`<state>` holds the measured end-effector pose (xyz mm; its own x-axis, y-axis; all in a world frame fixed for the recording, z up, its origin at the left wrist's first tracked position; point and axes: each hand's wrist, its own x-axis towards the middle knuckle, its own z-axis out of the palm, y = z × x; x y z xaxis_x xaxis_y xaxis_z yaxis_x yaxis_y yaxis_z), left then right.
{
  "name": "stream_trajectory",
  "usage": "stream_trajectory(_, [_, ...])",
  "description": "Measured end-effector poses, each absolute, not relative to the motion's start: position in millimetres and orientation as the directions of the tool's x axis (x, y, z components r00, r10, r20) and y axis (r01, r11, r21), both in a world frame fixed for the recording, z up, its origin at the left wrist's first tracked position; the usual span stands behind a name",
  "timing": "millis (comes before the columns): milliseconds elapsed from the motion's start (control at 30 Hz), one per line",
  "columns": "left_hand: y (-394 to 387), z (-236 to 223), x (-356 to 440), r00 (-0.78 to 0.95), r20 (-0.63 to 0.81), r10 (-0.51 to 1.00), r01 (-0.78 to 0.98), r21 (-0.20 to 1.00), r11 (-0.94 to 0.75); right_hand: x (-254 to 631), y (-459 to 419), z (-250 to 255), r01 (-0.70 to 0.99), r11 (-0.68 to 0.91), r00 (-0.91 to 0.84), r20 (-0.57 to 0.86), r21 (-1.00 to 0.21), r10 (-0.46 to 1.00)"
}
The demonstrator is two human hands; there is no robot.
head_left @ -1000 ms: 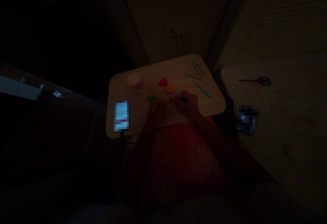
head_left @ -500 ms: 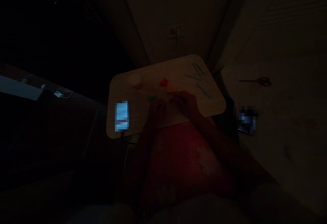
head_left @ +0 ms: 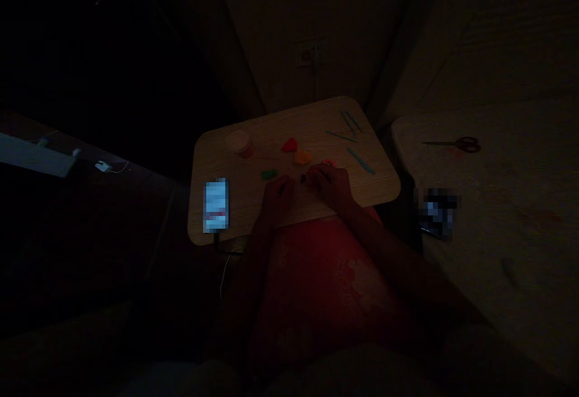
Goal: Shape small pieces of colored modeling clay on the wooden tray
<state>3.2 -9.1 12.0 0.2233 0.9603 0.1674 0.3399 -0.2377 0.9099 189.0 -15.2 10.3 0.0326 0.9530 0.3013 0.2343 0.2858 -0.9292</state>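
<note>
Clay bits [head_left: 289, 145] on wood-grain desk [head_left: 235, 189] w/ phone [head_left: 216, 205], scissors [head_left: 456, 145] on bed [head_left: 511, 252], wall socket [head_left: 309, 55]

Red clay lump [head_left: 289, 145], teal clay strips [head_left: 360, 161]

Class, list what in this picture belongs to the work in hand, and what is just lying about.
In use: left hand, right hand, red clay, orange clay, green clay, teal clay strips, tub.
Lying about: phone, scissors.

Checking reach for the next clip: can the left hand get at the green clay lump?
Probably yes: the left hand rests just beside the green clay lump, with nothing visible between them. The right hand is on the far side.
</note>
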Motion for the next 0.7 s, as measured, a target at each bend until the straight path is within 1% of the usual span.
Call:
stream_trajectory(233, [-8.1, 11.1, 2.8, 0.221, 0.17, 0.96, 0.352, 0.904, -0.241, 188.2, -13.9, 6.2, 0.182, 0.284, -0.031, 0.283, -0.941, 0.958])
stream_trajectory(367, [-8.4, 12.4, 2.8, 0.23, 0.185, 0.956, 0.36, 0.896, -0.26, 187.9, -13.8, 5.5, 0.182, 0.287, -0.018, 0.288, -0.941, 0.957])
stream_trajectory(533, [-9.2, 13.2, 3.3, 0.223, 0.177, 0.959, 0.353, 0.902, -0.249, 188.0, -15.0, 5.8, 0.188, 0.247, 0.015, 0.255, -0.951, 0.967])
stream_trajectory(600, [-9.9, 14.3, 3.7, 0.223, 0.169, 0.96, 0.349, 0.906, -0.241, 188.3, -16.0, 7.8, 0.206, 0.254, 0.028, 0.265, -0.945, 0.964])
stream_trajectory(700, [-10.7, 15.9, 4.1, 0.218, 0.172, 0.961, 0.342, 0.909, -0.24, 189.3, -18.4, 12.4, 0.236, 0.303, 0.03, 0.319, -0.923, 0.947])
